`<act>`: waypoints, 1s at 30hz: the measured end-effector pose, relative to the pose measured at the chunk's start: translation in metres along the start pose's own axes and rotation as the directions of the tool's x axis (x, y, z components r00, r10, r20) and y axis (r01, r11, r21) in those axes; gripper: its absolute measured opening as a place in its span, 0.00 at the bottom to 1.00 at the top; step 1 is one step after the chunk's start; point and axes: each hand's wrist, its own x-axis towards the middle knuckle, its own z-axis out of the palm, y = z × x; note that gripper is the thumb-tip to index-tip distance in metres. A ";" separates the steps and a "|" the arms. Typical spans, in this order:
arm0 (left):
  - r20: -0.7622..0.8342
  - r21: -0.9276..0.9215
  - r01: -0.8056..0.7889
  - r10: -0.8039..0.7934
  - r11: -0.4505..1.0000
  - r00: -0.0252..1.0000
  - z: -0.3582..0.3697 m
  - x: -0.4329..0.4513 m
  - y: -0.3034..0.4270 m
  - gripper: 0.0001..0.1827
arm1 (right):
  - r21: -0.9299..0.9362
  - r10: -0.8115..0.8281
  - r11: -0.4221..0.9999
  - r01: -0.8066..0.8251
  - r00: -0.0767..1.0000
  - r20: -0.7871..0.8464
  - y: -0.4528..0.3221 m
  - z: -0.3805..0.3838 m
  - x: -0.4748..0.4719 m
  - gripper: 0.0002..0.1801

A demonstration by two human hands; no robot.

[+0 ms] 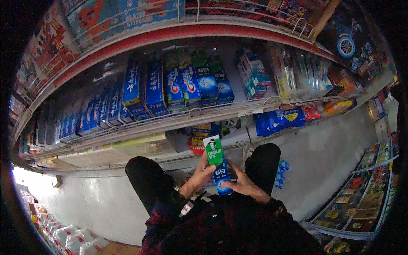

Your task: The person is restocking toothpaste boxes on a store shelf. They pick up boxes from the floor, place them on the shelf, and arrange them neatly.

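Observation:
Both my hands hold one Darlie toothpaste box point(220, 172), green above and blue below, with its printed front turned up towards me. My left hand point(200, 175) grips its left side, the thumb lying across the front near the middle. On the opposite edge, my right hand point(247, 185) has its thumb over the lower front. The box is above my lap, between my bent knees. Ahead of it, a shelf carries a row of toothpaste boxes: blue Crest boxes point(190, 84) and similar blue boxes with green tops point(207, 83).
The shelf's wire front rail point(194, 112) runs across ahead of my knees. Teal-and-white boxes point(257, 79) and packaged toothbrushes point(314, 75) stand further right. Below hang blue packets point(280, 121). A wire rack of packaged goods point(353, 197) is at right, white bags point(68, 236) at lower left.

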 end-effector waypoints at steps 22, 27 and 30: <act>0.008 -0.125 0.074 -0.074 0.989 0.997 0.000 -0.002 0.011 0.28 | -0.603 -0.105 0.782 -0.159 0.920 -0.378 -0.144 -0.128 0.213 0.39; -0.029 -0.126 0.096 -0.100 0.987 0.995 -0.003 -0.004 0.007 0.28 | -0.592 0.036 0.766 -0.253 0.935 -0.353 -0.147 -0.130 0.229 0.41; -0.028 -0.128 0.113 -0.117 0.985 0.993 -0.006 -0.004 0.006 0.30 | -0.494 0.146 0.816 -0.301 0.934 -0.327 -0.153 -0.134 0.228 0.44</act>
